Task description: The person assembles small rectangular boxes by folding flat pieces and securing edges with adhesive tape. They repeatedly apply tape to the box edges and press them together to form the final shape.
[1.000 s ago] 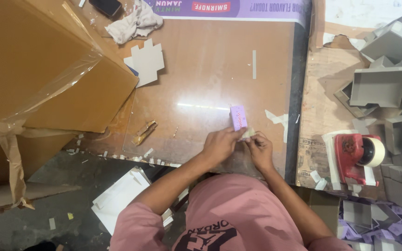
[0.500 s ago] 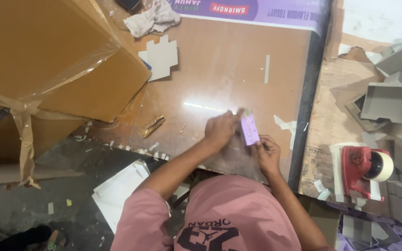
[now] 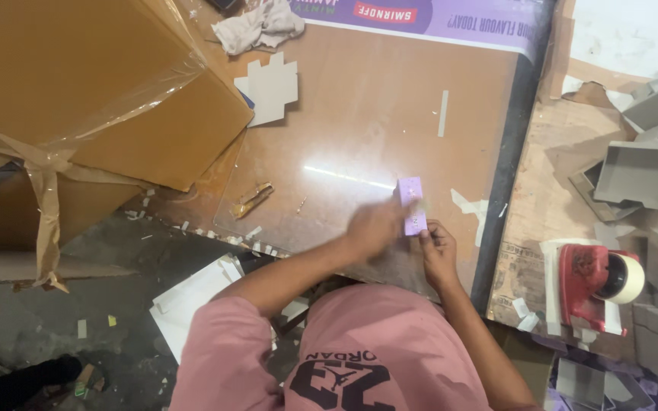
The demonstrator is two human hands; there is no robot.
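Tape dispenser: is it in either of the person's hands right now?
No. The red tape dispenser sits off to the right, while both the left hand and the right hand are on the small purple box.

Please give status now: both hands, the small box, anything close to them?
Left hand and right hand both grip small purple box. Box above brown board. Nothing blocking.

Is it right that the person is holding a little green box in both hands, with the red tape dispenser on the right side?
Not quite. The little box is pale purple, not green, as the head view shows. The left hand, blurred, and the right hand are both at it, and the red tape dispenser does sit at the right side.
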